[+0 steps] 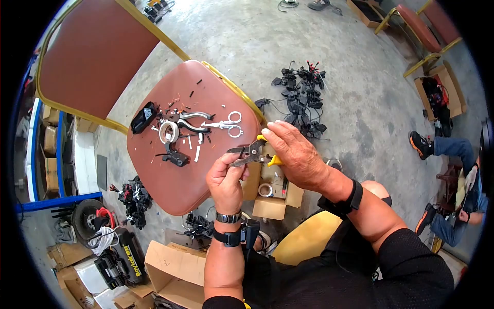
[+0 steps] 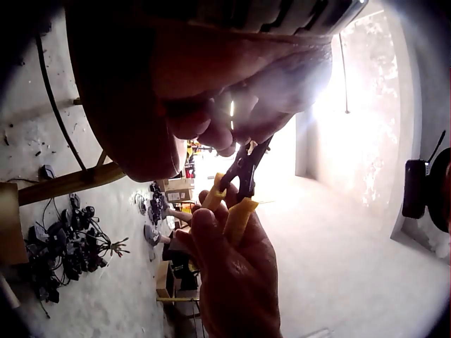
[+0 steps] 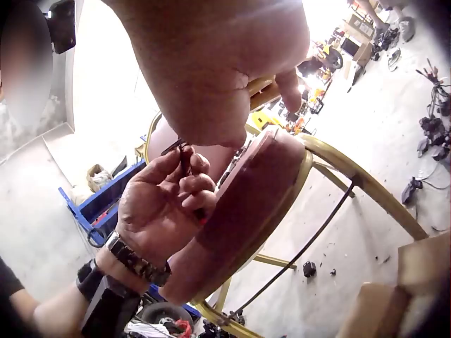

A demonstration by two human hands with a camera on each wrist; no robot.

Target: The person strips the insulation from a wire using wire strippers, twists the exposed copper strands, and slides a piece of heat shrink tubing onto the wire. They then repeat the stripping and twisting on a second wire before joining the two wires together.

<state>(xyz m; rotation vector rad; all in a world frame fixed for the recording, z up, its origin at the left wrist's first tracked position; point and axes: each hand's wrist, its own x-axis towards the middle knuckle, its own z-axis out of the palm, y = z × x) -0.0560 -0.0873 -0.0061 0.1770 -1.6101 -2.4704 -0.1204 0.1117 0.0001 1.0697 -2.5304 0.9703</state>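
Note:
My right hand [image 1: 298, 154] grips a wire stripper [image 1: 253, 149] by its yellow handles [image 2: 239, 220], its dark metal head pointing left. At that head is my left hand [image 1: 226, 177], thumb and fingers pinched together. Between those fingertips is a small dark piece [image 3: 184, 156], mostly hidden, and I cannot tell what it is. Both hands are over the near right edge of the brown chair seat [image 1: 170, 198]. On the seat lie scissors [image 1: 226, 124], grey-handled pliers [image 1: 194, 122], a tape roll [image 1: 168, 132] and a black clip-like part [image 1: 174, 155].
A black device [image 1: 144, 117] and scattered scraps share the seat. Bunches of black cabled parts [image 1: 301, 98] lie on the floor beyond. An open carton [image 1: 270, 206] stands below my hands, another box [image 1: 177, 268] at lower left. A person's leg [image 1: 447, 149] shows at right.

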